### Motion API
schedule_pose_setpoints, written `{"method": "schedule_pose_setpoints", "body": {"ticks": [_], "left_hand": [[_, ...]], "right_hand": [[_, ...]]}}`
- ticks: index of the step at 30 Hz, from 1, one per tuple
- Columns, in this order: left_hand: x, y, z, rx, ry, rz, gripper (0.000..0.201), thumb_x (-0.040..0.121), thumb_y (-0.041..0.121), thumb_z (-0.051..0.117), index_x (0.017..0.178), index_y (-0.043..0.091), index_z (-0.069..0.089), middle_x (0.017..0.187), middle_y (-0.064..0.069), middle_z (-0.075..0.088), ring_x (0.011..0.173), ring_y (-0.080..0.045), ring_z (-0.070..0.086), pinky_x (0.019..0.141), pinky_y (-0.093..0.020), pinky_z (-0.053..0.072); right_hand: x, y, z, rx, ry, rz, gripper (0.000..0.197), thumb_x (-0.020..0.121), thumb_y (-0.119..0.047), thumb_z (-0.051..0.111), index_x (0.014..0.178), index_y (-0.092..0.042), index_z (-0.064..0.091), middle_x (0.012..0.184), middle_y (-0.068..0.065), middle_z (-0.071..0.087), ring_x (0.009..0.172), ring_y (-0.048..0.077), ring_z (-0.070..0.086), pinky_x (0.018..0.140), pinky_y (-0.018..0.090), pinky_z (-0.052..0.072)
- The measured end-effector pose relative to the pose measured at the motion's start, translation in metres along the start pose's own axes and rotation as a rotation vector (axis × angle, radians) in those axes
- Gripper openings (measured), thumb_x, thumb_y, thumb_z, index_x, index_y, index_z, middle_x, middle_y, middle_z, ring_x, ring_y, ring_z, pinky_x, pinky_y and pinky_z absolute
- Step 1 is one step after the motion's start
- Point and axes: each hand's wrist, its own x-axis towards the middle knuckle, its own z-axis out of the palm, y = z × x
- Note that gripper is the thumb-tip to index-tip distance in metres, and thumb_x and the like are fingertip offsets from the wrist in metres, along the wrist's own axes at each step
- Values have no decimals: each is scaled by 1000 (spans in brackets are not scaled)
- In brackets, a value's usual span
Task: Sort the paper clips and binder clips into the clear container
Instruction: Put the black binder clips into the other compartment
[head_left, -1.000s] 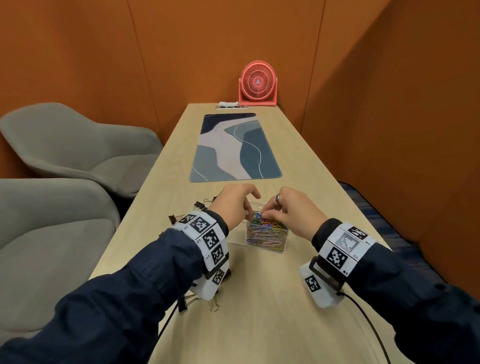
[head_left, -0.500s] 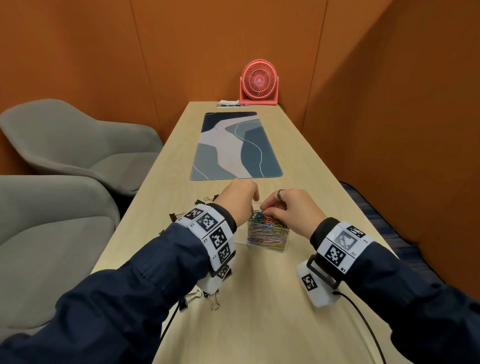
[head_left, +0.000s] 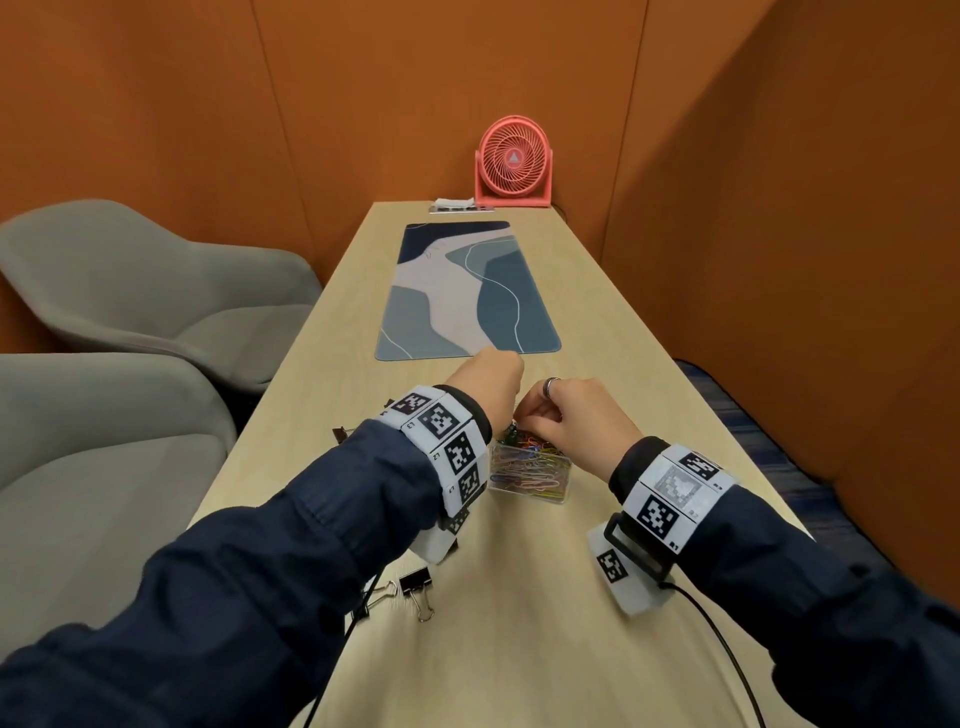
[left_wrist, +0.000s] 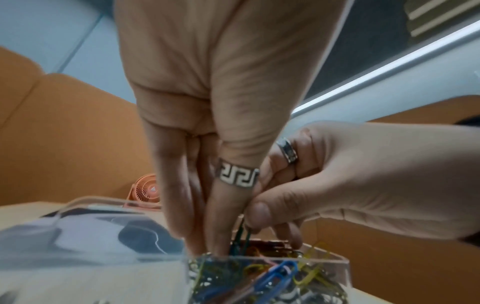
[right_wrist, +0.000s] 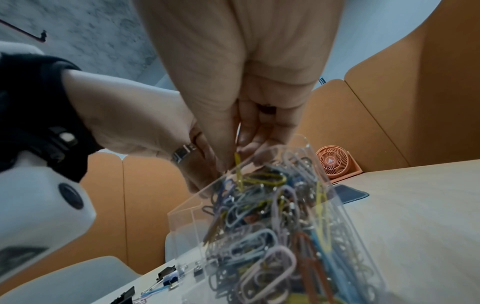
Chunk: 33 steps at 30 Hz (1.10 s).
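The clear container (head_left: 530, 486) stands on the table, filled with coloured paper clips (right_wrist: 259, 236). Both hands meet over its far rim. My left hand (head_left: 491, 387) points down, thumb and fingers bunched, their tips (left_wrist: 205, 250) dipping into the clips at the container's left corner and pinching among them. My right hand (head_left: 535, 418) pinches clips above the pile: a yellow paper clip (right_wrist: 237, 164) shows in the right wrist view, a dark green paper clip (left_wrist: 240, 232) in the left wrist view. Black binder clips (head_left: 418, 587) lie near my left forearm.
More binder clips (head_left: 340, 434) lie left of the container, partly hidden by my left sleeve. A blue patterned desk mat (head_left: 467, 291) lies beyond the hands and a pink fan (head_left: 513, 163) at the far end. Grey chairs (head_left: 130, 291) stand left; orange walls enclose the table.
My left hand has shifted right, and its wrist now covers the container's left side. My right hand has stayed over the clips, fingers still working at them.
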Motion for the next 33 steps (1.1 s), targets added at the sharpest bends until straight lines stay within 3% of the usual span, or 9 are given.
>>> {"method": "schedule_pose_setpoints", "body": {"ticks": [4, 6, 8, 11, 14, 16, 22, 26, 33], "left_hand": [[-3, -14, 3, -349, -50, -86, 37, 78, -9, 64, 110, 4, 50, 90, -11, 65, 72, -22, 62, 69, -32, 56], [-6, -25, 5, -529, -55, -118, 39, 78, -11, 63, 108, 9, 49, 83, -6, 63, 69, -20, 63, 59, -26, 55], [-11, -35, 7, -644, -12, -104, 41, 80, -12, 59, 110, 13, 49, 87, -5, 63, 73, -20, 63, 57, -20, 52], [-18, -51, 9, -514, 98, -19, 47, 77, 5, 73, 117, 18, 54, 107, 1, 62, 82, -13, 56, 63, -10, 43], [-22, -63, 14, -154, 36, -5, 70, 72, 31, 79, 133, 28, 46, 134, 9, 48, 114, -17, 40, 92, -31, 36], [-21, -66, 19, -56, -32, -32, 76, 72, 36, 78, 137, 34, 41, 141, 13, 42, 126, -18, 33, 97, -37, 29], [-18, -70, 26, -160, -22, -36, 72, 69, 29, 81, 132, 34, 49, 125, 10, 57, 111, -12, 47, 97, -37, 34], [-18, -72, 27, -233, -11, -24, 72, 65, 26, 84, 129, 34, 53, 118, 9, 61, 96, -9, 44, 97, -42, 39], [-18, -76, 26, -270, -16, -7, 74, 63, 25, 86, 129, 33, 54, 118, 9, 62, 98, -12, 48, 95, -41, 41]], "right_hand": [[-1, 1, 2, -18, 2, 5, 9, 86, -16, 62, 88, -13, 71, 81, -4, 64, 62, -3, 49, 58, -1, 38], [-1, 1, 2, -29, 3, 5, 9, 85, -17, 63, 87, -14, 71, 77, -5, 62, 62, -3, 49, 58, 2, 38], [-1, 2, 3, -19, 9, 2, 8, 85, -17, 63, 86, -15, 70, 78, -2, 64, 62, 0, 49, 58, 3, 38], [-1, 2, 2, -21, 17, 1, 10, 86, -16, 61, 88, -16, 70, 82, 0, 67, 66, 4, 51, 58, 4, 37], [0, -1, 3, -78, -5, -26, 13, 89, -16, 57, 91, -14, 70, 81, -5, 62, 63, -1, 48, 58, 3, 36], [1, -3, 6, -119, -23, -45, 14, 89, -16, 56, 92, -13, 70, 86, -2, 65, 64, 0, 48, 59, 4, 36], [4, -9, 9, -221, -96, -71, 17, 87, -11, 55, 91, -11, 71, 98, 1, 69, 84, 12, 58, 79, 19, 45], [5, -12, 5, -276, -128, -91, 17, 87, -12, 57, 95, -13, 72, 101, 2, 69, 91, 17, 61, 78, 19, 41], [4, -16, 9, -293, -168, -125, 22, 88, -8, 54, 96, -15, 73, 100, 2, 70, 95, 18, 61, 83, 20, 43]]}}
